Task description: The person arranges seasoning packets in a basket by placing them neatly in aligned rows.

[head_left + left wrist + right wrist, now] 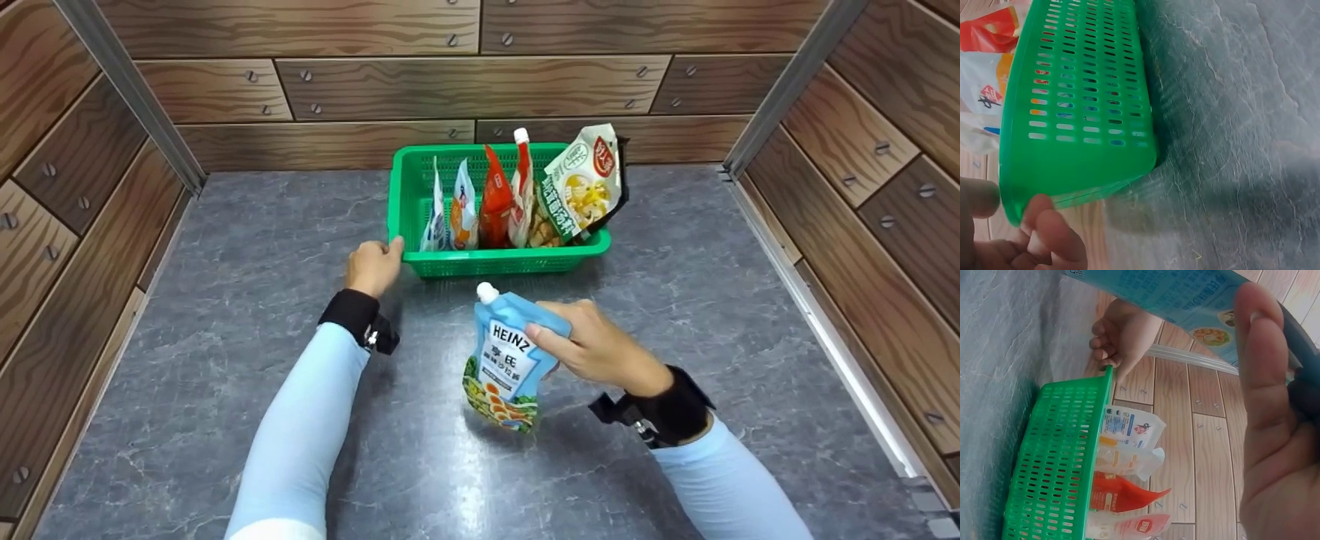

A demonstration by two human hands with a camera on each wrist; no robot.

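My right hand (604, 345) grips a light blue Heinz salad dressing pouch (510, 360) by its side, thumb across the front. The pouch hangs above the floor, in front of the basket, tilted with its white cap up. My left hand (375, 266) holds the near left corner of a green plastic basket (502, 259); in the left wrist view the thumb and fingers (1058, 230) pinch its rim. Several packets stand upright in the basket: a white and blue packet (435, 214), an orange and white packet (463, 214), a red packet (495, 202), and a white-capped red pouch (522, 187).
A green and white food bag (585, 184) leans over the basket's right end. Grey marbled flooring (300, 225) surrounds the basket. Wood-patterned walls (480, 86) stand behind it and on both sides, with metal strips (765, 82) at the corners.
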